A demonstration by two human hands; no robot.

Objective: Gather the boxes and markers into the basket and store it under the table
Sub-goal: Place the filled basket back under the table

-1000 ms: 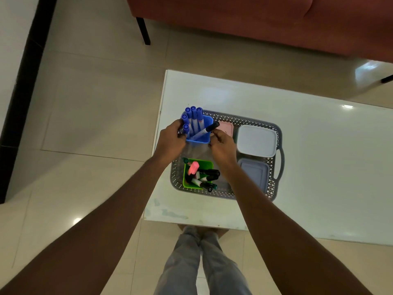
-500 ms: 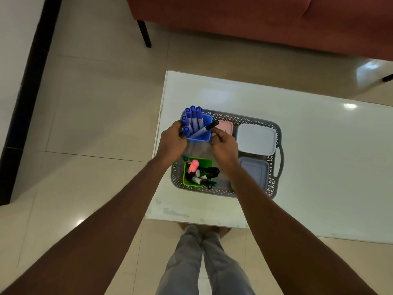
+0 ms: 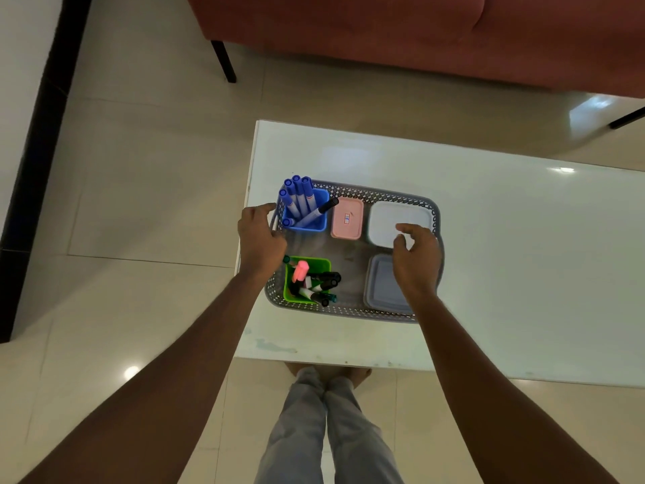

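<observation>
Both hands at a filled basket on the desk.

Head view: a grey basket [image 3: 349, 310] sits on the white desk [image 3: 506, 274] at mid-frame, near the desk's left edge. In its upper left corner a blue cup [image 3: 323, 199] holds blue markers [image 3: 296, 197] and one black-capped marker [image 3: 319, 213]; in the lower left a green cup [image 3: 291, 291] holds mixed markers [image 3: 314, 286]. A pink box [image 3: 347, 218] lies at upper middle, a white box [image 3: 394, 218] at upper right and a grey box [image 3: 382, 284] at lower right. The left hand [image 3: 261, 235] is at the basket's left rim with its thumb out; I cannot tell whether its fingers grip. The right hand [image 3: 415, 260] hovers over the two right boxes, fingers loosely curled and holding nothing. A red sofa [image 3: 384, 33] crosses the top.
</observation>
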